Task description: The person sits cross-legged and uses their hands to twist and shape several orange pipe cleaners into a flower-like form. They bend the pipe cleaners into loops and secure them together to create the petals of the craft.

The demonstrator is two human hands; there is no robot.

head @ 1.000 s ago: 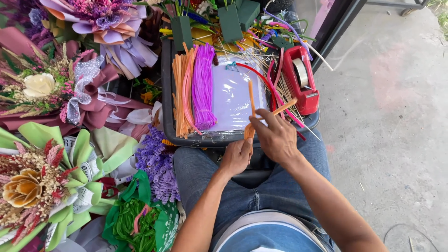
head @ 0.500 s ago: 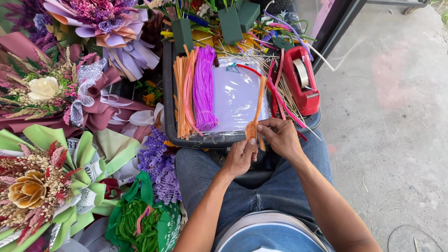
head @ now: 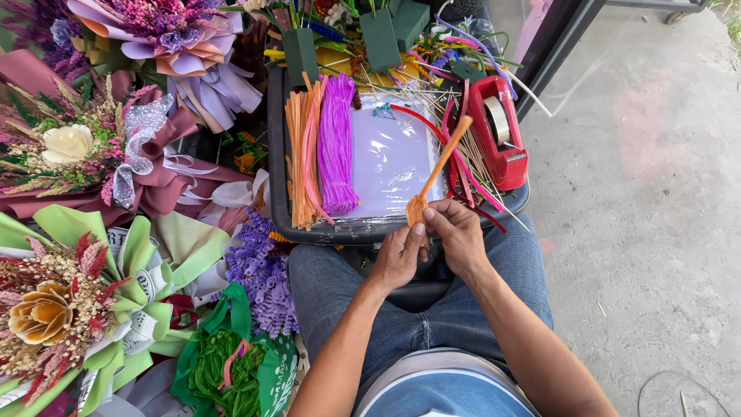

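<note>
Both my hands meet over my lap at the near rim of a dark tray [head: 275, 154]. My left hand [head: 398, 256] and my right hand [head: 457, 238] pinch the lower, coiled end of an orange fuzzy pipe cleaner [head: 439, 168]. Its straight part slants up and to the right over the tray. Inside the tray lie a bundle of orange stems [head: 302, 162], a bundle of purple pipe cleaners [head: 337, 145] and a clear plastic bag [head: 401, 158].
A red tape dispenser [head: 498, 131] sits at the tray's right end, among thin sticks and red wires. Green foam blocks [head: 381, 35] stand behind. Wrapped flower bouquets [head: 85, 147] crowd the left. A green bag of stems [head: 231, 371] lies by my knee. Concrete floor [head: 656, 193] lies right.
My hands have drawn closer together at the tray's rim. The orange pipe cleaner now stands out longer, slanting up to the right, with its lower end curled between my fingers.
</note>
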